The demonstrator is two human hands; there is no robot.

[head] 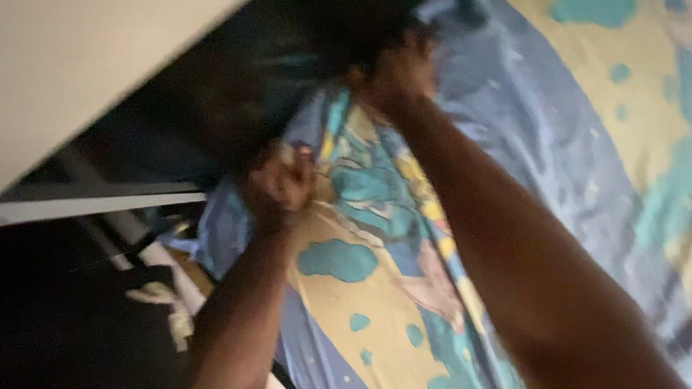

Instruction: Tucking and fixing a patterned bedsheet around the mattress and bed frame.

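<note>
A patterned bedsheet (575,113) in blue, tan, teal and yellow covers the right of the blurred, tilted head view. My left hand (279,186) is closed on the sheet's bunched edge near the middle. Higher up, my right hand (398,71) grips the same edge where it meets a dark gap beside the bed. Both forearms reach up from the bottom of the view. The fingers are blurred.
A pale wall (55,70) fills the upper left. Below it lies a dark gap (211,106) and a white rail or bed frame bar (93,205). Dark fabric with a pale print (158,301) sits at lower left.
</note>
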